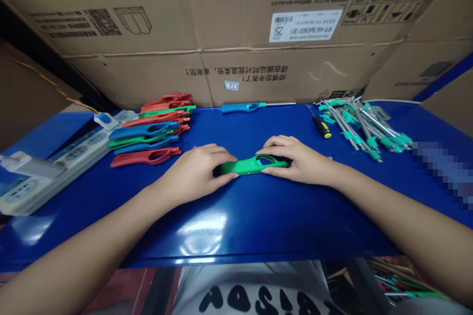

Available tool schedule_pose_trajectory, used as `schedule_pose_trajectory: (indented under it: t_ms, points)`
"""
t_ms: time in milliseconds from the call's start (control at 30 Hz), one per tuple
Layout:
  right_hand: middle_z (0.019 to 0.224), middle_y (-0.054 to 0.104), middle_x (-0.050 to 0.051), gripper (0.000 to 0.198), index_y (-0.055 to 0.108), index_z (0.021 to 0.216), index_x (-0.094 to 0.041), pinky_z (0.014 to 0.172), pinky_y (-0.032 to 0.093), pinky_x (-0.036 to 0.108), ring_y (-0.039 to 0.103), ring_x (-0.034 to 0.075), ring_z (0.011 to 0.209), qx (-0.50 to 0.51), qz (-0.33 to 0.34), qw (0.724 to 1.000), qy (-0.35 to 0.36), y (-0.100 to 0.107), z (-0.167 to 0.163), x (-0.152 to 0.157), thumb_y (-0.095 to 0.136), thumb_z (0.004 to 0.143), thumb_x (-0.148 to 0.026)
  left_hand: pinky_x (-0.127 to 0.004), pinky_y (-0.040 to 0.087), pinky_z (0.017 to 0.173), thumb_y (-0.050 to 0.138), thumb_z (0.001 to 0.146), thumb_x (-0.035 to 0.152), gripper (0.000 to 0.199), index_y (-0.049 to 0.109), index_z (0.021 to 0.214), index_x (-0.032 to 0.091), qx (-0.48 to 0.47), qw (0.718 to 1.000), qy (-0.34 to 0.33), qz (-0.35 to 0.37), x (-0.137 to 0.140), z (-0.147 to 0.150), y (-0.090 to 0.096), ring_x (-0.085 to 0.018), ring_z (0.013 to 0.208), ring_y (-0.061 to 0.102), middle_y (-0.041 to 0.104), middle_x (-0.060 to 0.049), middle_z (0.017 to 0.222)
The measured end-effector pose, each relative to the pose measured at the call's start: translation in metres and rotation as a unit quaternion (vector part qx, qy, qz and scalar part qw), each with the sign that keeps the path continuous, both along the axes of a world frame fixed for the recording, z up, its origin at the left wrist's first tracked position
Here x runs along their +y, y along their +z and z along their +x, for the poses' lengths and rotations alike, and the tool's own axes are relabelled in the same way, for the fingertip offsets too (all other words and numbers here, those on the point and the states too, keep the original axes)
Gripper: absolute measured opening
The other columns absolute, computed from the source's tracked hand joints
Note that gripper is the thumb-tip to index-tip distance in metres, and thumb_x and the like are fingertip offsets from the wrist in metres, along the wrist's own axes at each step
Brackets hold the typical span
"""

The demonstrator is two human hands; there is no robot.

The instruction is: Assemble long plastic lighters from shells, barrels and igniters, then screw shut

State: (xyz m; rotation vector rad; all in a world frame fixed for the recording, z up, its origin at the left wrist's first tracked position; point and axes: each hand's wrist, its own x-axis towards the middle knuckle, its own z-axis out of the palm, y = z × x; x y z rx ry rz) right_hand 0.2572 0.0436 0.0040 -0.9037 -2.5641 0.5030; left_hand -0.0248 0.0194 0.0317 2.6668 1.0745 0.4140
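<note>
A green lighter handle (246,166) with an oval finger loop lies level between my hands, just over the blue table. Its left end is gripped by my left hand (201,170), thumb on the near side and fingers on the far side. My right hand (290,160) pinches the looped end the same way, and its palm hides the tip. Left of my hands is a stack of red, orange, green and blue lighter handles (151,130). Behind them lies a blue lighter (240,108) with a long metal tube.
At right, metal lighter tubes with teal parts (364,128) form a heap beside a black-and-yellow screwdriver (320,125). A power strip (55,172) with plugs lines the left side. A cardboard box (236,24) walls off the back of the blue table (258,226).
</note>
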Motion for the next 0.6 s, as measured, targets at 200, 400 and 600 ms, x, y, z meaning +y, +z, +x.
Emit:
schedule_pose_trajectory:
  t_ms: [200,400,600]
  points:
    - [0.118,0.067,0.008,0.034,0.068,0.122,-0.025,0.092,0.038,0.041,0.061,0.026,0.112,-0.007,-0.007,1.000,-0.003,0.0016,-0.0010,-0.0016,0.066,0.093,-0.044,-0.037,0.054,0.088,0.067,0.093,0.030,0.020,0.073,0.111,0.021,0.000,1.000,-0.002,-0.002,-0.0002,0.0001,0.0008,-0.024,0.099,0.068,0.075,-0.006,0.105]
    - [0.118,0.067,0.008,0.037,0.069,0.123,-0.026,0.093,0.040,0.041,0.062,0.026,0.111,-0.005,-0.002,1.000,-0.006,-0.0010,-0.0003,-0.0004,0.066,0.093,-0.046,-0.036,0.054,0.088,0.067,0.093,0.031,0.020,0.073,0.110,0.021,0.000,1.000,0.004,-0.006,0.0001,-0.0005,-0.0011,-0.024,0.099,0.068,0.075,-0.006,0.105]
    - [0.117,0.066,0.009,0.037,0.069,0.122,-0.024,0.093,0.039,0.040,0.062,0.026,0.110,-0.007,0.000,1.000,-0.009,0.0000,-0.0007,-0.0014,0.066,0.093,-0.046,-0.037,0.054,0.090,0.070,0.092,0.032,0.021,0.073,0.109,0.020,0.006,1.000,0.014,-0.013,0.0004,-0.0012,-0.0040,-0.024,0.100,0.068,0.074,-0.006,0.106]
